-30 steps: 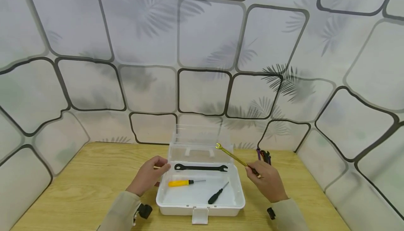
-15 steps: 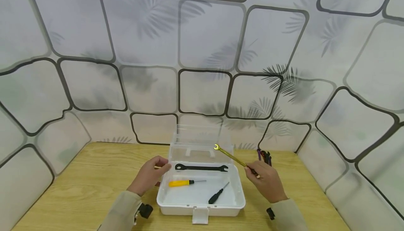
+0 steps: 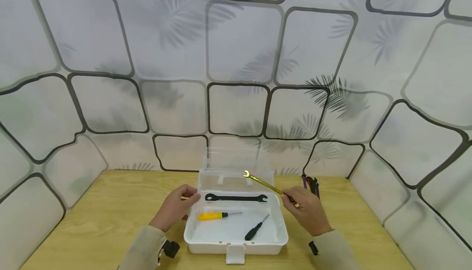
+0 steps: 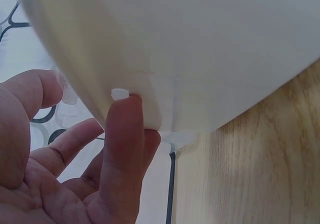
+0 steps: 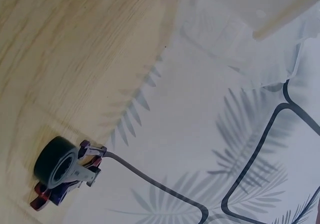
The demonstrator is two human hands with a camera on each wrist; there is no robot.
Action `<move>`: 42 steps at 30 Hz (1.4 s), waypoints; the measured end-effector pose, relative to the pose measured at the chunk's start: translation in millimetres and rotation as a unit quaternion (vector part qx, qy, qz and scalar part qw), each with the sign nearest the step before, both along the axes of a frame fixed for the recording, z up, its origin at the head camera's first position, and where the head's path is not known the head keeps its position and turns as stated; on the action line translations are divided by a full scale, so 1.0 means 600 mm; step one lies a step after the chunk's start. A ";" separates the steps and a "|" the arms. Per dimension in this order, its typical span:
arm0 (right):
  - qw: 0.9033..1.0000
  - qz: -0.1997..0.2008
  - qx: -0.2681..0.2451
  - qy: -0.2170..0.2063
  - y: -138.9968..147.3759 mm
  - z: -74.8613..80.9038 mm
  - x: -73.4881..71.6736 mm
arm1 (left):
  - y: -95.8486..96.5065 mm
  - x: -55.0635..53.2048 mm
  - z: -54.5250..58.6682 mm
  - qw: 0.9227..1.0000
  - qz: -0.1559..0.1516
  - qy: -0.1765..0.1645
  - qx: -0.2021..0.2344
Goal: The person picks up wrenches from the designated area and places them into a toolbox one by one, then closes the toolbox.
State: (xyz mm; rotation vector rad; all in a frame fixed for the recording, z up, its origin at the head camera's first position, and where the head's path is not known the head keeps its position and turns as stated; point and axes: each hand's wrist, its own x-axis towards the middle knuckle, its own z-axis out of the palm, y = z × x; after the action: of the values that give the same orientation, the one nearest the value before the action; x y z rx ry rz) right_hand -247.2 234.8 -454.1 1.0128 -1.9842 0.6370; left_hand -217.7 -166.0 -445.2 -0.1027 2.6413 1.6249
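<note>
A white toolbox (image 3: 206, 248) stands on the table with its clear lid (image 3: 236, 163) tipped back. My left hand (image 3: 175, 207) grips the box's left wall near the back corner; in the left wrist view its fingers (image 4: 125, 144) press the outer side, with the thumb by the rim. Pinched in my right hand (image 3: 306, 210) is a gold open-end wrench (image 3: 263, 183), raised over the box's back right part, its open jaw pointing left. Inside lie a black wrench (image 3: 236, 198) along the back, a yellow-handled screwdriver (image 3: 212, 216) and a black-handled screwdriver (image 3: 252, 233).
Behind my right hand, near the wall, lie several tools (image 3: 313, 186) with dark and purple parts. The right wrist view shows a dark tape roll (image 5: 55, 161) among them. Patterned fabric walls (image 3: 236, 110) close in the wooden table (image 3: 121, 204) at the back and sides.
My right hand has moved slightly left with the gold wrench, so its head is further over the box. The left hand keeps its place on the box.
</note>
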 end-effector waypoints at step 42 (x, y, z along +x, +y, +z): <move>0.972 0.041 0.196 -0.125 -0.114 0.052 -0.059 | 0.000 -0.003 -0.003 1.000 0.002 0.000 0.011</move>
State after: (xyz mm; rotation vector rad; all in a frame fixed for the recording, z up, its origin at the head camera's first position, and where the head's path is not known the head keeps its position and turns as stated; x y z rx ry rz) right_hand -282.8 166.2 -423.0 1.3073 -2.3609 0.4392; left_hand -219.5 -166.3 -447.1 -0.1078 2.6246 1.6541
